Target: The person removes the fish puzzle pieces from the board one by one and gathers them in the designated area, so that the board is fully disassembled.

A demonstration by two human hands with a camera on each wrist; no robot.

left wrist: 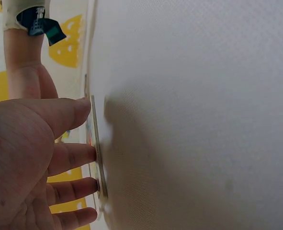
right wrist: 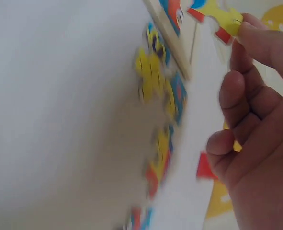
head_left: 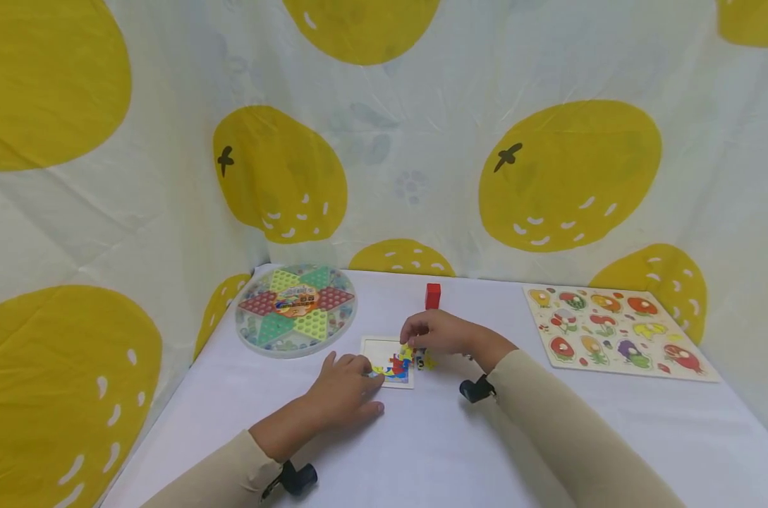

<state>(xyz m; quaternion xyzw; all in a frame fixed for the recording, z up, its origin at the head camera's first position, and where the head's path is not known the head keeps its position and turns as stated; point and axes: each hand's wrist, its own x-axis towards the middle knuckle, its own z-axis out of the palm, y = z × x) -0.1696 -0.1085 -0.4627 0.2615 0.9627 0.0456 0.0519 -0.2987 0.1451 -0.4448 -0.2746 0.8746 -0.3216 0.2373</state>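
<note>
A small white-framed jigsaw tray (head_left: 379,350) lies mid-table, with colourful pieces fitted along its lower part. My left hand (head_left: 342,391) rests at its near left side, fingers loosely bent and fingertips touching the tray's edge (left wrist: 99,148). Over the tray's right side, my right hand (head_left: 442,333) pinches a jigsaw piece (right wrist: 219,17) between thumb and index finger. That piece is yellow with red and blue parts, held above the frame. Several loose jigsaw pieces (right wrist: 153,74) lie on the cloth right of the tray, partly hidden under the right hand in the head view.
Behind the right hand stands a red block (head_left: 432,296). A round Chinese checkers board (head_left: 276,327) lies at the back left. To the right is a wooden fruit-and-vegetable peg puzzle (head_left: 587,321). A patterned curtain (head_left: 415,141) hangs behind the white-covered table (head_left: 434,444).
</note>
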